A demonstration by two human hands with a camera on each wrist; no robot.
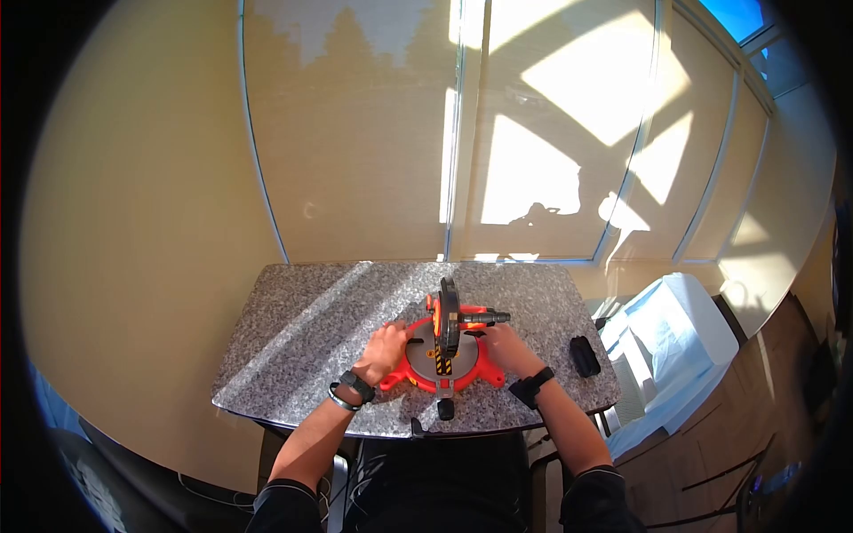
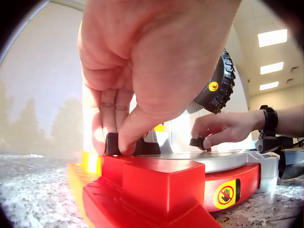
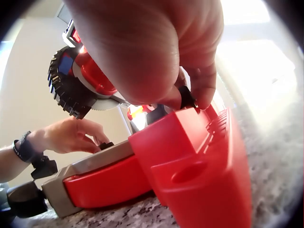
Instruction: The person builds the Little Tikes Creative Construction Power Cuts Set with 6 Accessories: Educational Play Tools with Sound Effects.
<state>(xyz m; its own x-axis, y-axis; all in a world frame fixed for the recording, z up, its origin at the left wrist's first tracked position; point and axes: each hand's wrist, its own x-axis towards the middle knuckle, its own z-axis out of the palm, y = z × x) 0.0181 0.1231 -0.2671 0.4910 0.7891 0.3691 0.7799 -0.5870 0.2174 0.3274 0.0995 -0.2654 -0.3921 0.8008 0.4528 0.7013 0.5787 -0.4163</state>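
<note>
A toy miter saw (image 1: 418, 366) with a red base and grey round turntable sits on the granite-patterned table. Its black-guarded blade (image 1: 449, 318) stands upright over the middle. On the saw's left side, my left hand (image 1: 384, 348) pinches a small black clamp piece (image 2: 112, 144) between thumb and fingers at the top of the red base. My right hand (image 1: 511, 349) does likewise on the other side, thumb and fingers on a matching black piece (image 3: 186, 97). A black knob (image 1: 446, 409) juts from the saw's front.
A black case (image 1: 585, 356) lies on the table (image 1: 302, 355) to the right. Beyond the table's right edge is a chair draped in pale blue cloth (image 1: 680, 329). Shaded windows (image 1: 355, 160) rise behind the table. A small black item (image 1: 417, 427) sits at the front edge.
</note>
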